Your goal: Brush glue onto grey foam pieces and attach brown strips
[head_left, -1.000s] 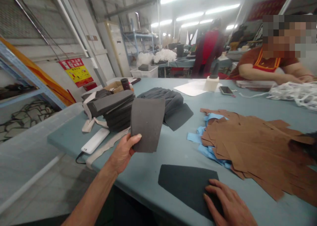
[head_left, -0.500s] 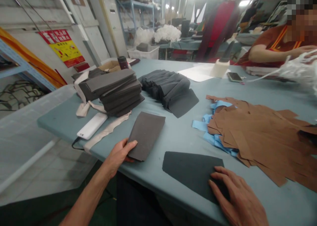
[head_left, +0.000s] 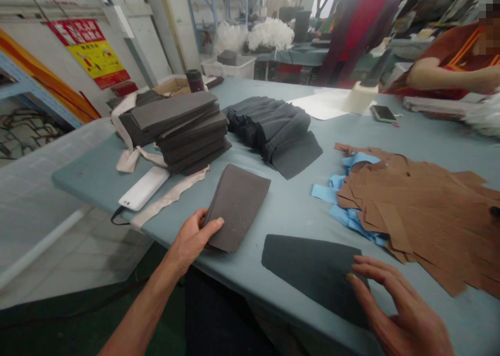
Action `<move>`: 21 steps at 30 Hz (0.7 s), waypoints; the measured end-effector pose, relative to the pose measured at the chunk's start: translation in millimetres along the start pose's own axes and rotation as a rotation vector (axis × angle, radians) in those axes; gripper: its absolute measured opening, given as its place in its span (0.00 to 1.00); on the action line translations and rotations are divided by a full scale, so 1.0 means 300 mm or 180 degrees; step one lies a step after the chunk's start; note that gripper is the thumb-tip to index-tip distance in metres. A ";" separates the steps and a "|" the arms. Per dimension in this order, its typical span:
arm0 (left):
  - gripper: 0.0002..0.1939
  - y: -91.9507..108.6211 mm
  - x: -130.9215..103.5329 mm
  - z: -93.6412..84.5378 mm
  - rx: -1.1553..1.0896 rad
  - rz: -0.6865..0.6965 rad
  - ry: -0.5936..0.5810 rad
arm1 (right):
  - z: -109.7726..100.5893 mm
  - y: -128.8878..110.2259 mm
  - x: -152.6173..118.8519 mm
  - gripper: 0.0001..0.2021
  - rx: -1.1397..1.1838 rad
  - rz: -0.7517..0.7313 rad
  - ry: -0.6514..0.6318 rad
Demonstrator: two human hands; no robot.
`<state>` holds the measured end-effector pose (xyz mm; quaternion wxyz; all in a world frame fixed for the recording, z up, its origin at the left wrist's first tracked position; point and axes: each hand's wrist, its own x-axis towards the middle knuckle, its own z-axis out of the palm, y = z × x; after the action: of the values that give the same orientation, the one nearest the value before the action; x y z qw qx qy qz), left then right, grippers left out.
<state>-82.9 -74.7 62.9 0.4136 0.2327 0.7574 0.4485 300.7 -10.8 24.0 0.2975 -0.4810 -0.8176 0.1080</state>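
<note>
My left hand (head_left: 199,236) grips a small stack of dark grey-brown fabric pieces (head_left: 241,205) by its near left corner, thumb on top and fingers beneath. To the right, a dark green-grey fabric piece (head_left: 308,270) lies flat near the table's front edge. Over its right end is my right hand (head_left: 402,299), open, with thumb and fingers apart. Whether those fingertips touch the cloth I cannot tell. Behind the held stack stand a tall pile of dark fabric pieces (head_left: 191,137) and a fanned heap of charcoal pieces (head_left: 273,122).
Brown fabric pieces (head_left: 422,210) overlap light blue ones (head_left: 326,192) on the right. A white power bank (head_left: 144,188) with a black cable lies beside a pale cloth strip (head_left: 172,197) at left. Across the table (head_left: 289,205), a phone (head_left: 383,113) lies near a co-worker's arm (head_left: 449,77).
My right hand's fingers have lifted and spread a little over the green-grey piece. My left hand still holds its stack, now tilted slightly. The whole view has shifted somewhat.
</note>
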 end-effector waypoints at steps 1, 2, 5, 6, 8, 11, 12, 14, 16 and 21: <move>0.42 0.000 0.001 0.000 -0.0013 0.0001 0.0012 | 0.006 -0.013 0.003 0.15 0.0088 -0.0010 -0.0056; 0.43 0.000 0.002 -0.001 -0.0025 -0.0010 0.0017 | 0.014 -0.027 0.008 0.14 0.0199 -0.0017 -0.0109; 0.44 -0.007 0.003 -0.002 -0.0065 -0.0067 -0.0002 | 0.045 -0.082 0.035 0.12 0.0649 0.0162 -0.0262; 0.44 -0.010 0.001 0.000 -0.0082 -0.0076 -0.0014 | 0.055 -0.106 0.050 0.12 0.0813 0.0318 -0.0366; 0.43 -0.016 -0.010 0.008 -0.0098 -0.0074 -0.0016 | 0.073 -0.167 0.092 0.15 0.1136 0.0759 -0.0731; 0.43 -0.022 -0.035 0.027 -0.0067 -0.0053 0.0012 | 0.099 -0.277 0.183 0.21 0.1822 0.1254 -0.1448; 0.43 -0.022 -0.042 0.032 -0.0036 -0.0033 0.0021 | 0.109 -0.314 0.216 0.23 0.2058 0.1354 -0.1680; 0.42 -0.023 -0.049 0.036 0.0076 0.0047 0.0046 | 0.132 -0.383 0.277 0.24 0.2201 0.1298 -0.2119; 0.43 -0.023 -0.046 0.026 0.0314 0.0183 0.0173 | 0.156 -0.436 0.323 0.23 0.1911 0.1032 -0.2391; 0.37 -0.024 -0.020 -0.034 0.1490 0.0463 0.0754 | 0.198 -0.503 0.367 0.17 0.1344 0.0589 -0.2610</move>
<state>-88.2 -87.5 61.8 0.2236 0.3217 0.8649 0.3138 116.9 11.9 88.4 0.0304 -0.3985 -0.7815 0.4790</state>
